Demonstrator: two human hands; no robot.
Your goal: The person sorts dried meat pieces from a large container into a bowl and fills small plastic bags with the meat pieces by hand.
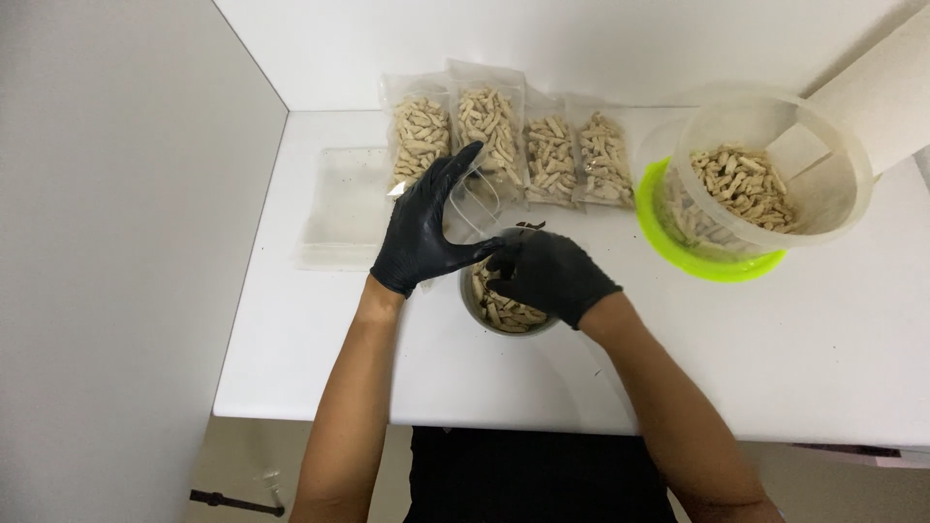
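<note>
My two gloved hands meet over a round tin.
My left hand (426,228) pinches a clear bag (472,205) open. My right hand (550,274) curls shut over the tin (504,308) of pale sticks just under it. I see four filled bags (513,145) beyond my fingers.

Matt black gloves (426,228), clear glossy plastic pouches (504,145), smooth white table (823,339).
</note>
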